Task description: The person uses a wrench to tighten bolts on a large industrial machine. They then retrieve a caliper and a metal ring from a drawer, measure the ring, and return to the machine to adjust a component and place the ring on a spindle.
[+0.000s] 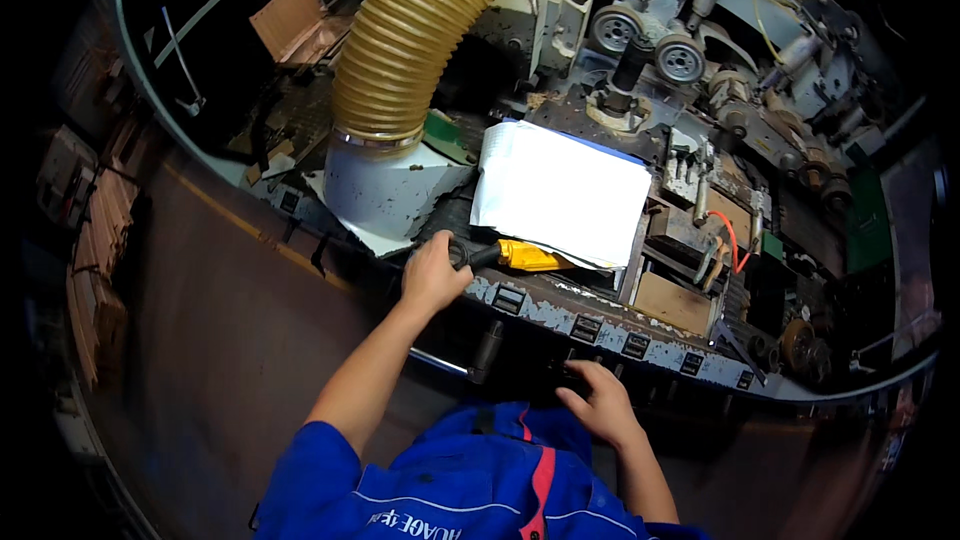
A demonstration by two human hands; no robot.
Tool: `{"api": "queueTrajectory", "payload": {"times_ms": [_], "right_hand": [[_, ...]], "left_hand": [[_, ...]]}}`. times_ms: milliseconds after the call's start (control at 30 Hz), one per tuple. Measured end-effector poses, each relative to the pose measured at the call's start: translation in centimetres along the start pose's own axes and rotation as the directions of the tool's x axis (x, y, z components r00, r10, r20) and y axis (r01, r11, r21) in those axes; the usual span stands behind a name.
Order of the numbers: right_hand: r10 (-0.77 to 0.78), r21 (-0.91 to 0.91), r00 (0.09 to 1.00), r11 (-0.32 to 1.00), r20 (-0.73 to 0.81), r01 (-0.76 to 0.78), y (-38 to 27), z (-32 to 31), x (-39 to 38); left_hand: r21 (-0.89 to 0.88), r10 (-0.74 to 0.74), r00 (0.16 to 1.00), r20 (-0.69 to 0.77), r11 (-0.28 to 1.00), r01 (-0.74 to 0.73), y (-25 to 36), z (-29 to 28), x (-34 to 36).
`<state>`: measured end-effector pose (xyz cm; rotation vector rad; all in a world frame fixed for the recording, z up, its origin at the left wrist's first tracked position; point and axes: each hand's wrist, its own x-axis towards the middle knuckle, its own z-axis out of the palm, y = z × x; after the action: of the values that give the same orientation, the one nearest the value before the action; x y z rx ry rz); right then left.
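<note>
My left hand [432,276] is closed at the bench's front edge, around the black ring-like end of a yellow-and-black tool [533,256]. The tool's yellow part lies partly under a stack of white paper sheets [562,195], so its exact kind is hidden. Lower and to the right, my right hand [603,402] hangs below the front rail, thumb and forefinger apart. Its fingertips are close to dark fittings under the rail; whether they touch is hard to see. Between the hands, a dark cylindrical crank grip [487,351] sticks up from a metal rod.
A ribbed yellow hose [405,50] runs down into a grey metal hood [385,190] left of the papers. Machine rollers [680,59] and clamps stand behind. A wooden box [665,302] and an orange cord [737,240] lie right. Stacked boards [103,260] stand far left.
</note>
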<state>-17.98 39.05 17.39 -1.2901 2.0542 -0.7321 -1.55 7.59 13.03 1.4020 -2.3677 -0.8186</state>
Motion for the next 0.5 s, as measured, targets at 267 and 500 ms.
{"api": "queueTrajectory", "payload": {"times_ms": [267,500], "right_hand": [[0.504,0.129,0.857,0.862,-0.109,-0.491,4.5,2.1,-11.3],[0.474,0.098,0.855,0.880,-0.211,-0.464,5.8,1.6,-13.7]], "left_hand": [[0.303,-0.060,0.996,0.062,0.952,0.038,-2.5,3.9,7.5],[0.081,0.217,0.964,-0.151,0.975,-0.207,0.0,3.6,2.0]]}}
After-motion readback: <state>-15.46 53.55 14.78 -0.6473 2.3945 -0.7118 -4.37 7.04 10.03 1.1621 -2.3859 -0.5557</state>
